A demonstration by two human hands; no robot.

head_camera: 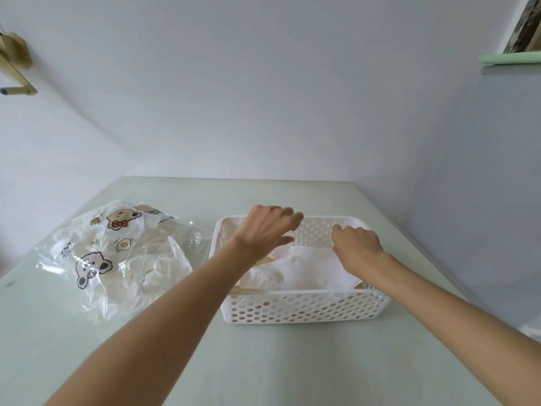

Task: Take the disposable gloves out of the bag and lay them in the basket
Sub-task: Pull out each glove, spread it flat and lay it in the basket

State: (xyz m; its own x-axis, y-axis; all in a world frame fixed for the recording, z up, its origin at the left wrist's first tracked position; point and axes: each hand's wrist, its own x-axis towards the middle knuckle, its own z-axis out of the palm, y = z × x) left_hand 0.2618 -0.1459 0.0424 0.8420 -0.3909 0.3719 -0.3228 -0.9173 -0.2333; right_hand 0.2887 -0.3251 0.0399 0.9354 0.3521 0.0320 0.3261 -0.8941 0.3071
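Two bare hands are reaching over a white perforated basket [304,306] that is sitting on a pale green table [263,361], seen from the head camera looking forward and down.

The left hand [265,227] is hovering above the far left part of the basket with its palm facing down; its fingers [288,213] are stretching out almost straight toward the far wall, and it is gripping nothing. The right hand [355,244] is hanging over the right half of the basket with its fingers bending downward toward the contents. Whether those fingertips are pinching the plastic below or only touching it cannot be told, since the back of the hand is hiding them.

Inside the basket, a crumpled layer of translucent white disposable gloves [298,271] is lying across the floor, spreading from the left wall toward the right, under both hands.

Left of the basket and close beside it, a clear plastic bag [117,259] printed with cartoon bears and a fried egg is lying slumped on the table. More whitish gloves are showing through its film, bunching in the middle and lower part.

Behind the table a plain pale wall is rising; a brass-coloured fitting [17,65] is sticking out at the upper left, and a mint-green shelf edge [509,58] is showing at the upper right.
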